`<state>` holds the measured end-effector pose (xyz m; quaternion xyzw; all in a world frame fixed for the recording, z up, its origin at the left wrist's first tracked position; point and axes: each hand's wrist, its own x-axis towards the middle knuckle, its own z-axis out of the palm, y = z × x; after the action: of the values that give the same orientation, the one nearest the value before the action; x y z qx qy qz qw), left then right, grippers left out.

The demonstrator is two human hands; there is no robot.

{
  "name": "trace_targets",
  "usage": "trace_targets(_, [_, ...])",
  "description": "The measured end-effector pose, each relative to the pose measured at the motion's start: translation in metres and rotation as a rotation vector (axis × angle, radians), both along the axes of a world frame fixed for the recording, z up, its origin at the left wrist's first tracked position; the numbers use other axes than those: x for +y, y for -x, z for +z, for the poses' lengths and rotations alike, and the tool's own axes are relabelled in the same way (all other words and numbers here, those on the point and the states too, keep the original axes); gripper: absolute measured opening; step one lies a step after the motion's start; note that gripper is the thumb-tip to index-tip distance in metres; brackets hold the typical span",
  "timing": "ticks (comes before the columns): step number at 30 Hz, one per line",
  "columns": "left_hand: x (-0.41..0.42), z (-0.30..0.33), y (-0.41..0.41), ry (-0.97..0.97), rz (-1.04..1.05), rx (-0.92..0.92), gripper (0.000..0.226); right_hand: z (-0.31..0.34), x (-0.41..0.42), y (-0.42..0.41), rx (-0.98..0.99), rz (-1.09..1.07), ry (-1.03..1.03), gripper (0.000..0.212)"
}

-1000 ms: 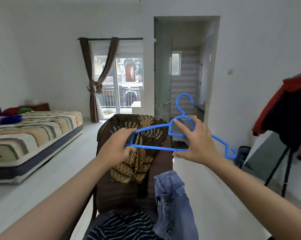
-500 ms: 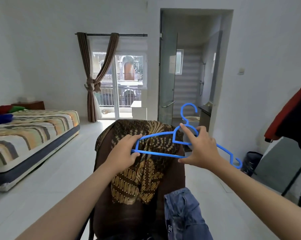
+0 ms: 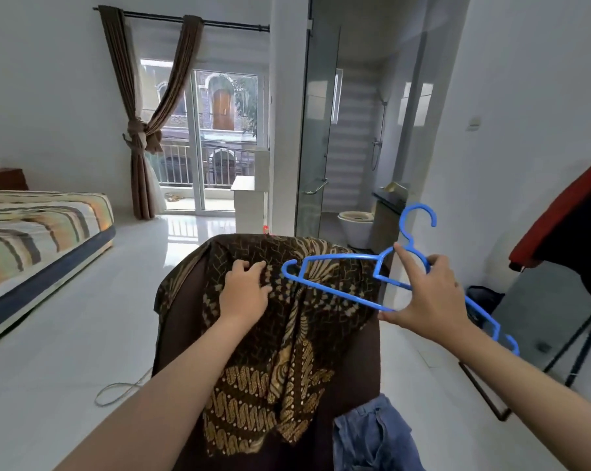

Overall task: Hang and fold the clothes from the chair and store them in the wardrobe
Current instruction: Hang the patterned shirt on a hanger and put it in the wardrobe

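Right hand (image 3: 430, 294) grips blue plastic hanger (image 3: 341, 294) at its neck, held above the chair's (image 3: 182, 321) top edge. Left hand (image 3: 244, 292) rests on batik shirt (image 3: 287, 351) (fingers curled into fabric) draped over the backrest; jeans (image 3: 372, 436) lie below.

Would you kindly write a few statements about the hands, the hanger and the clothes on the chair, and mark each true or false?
1. The right hand holds the blue plastic hanger. True.
2. The left hand also grips the hanger. False: it rests on the brown batik-patterned shirt.
3. The batik shirt is draped over the back of the dark brown chair. True.
4. The blue denim garment hangs on the hanger. False: it lies on the chair, lower right.
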<state>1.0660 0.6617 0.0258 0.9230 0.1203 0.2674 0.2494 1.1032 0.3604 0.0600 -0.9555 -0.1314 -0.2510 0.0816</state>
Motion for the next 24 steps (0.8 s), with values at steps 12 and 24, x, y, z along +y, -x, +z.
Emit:
trace_targets(12, [0.023, -0.020, -0.002, 0.118, -0.112, -0.111, 0.044, -0.014, 0.022, -0.007, 0.042, 0.008, -0.017, 0.127])
trace_targets(24, [0.033, -0.061, 0.077, -0.078, -0.130, 0.346, 0.046, -0.016, 0.059, -0.016, 0.115, 0.077, -0.027, 0.128])
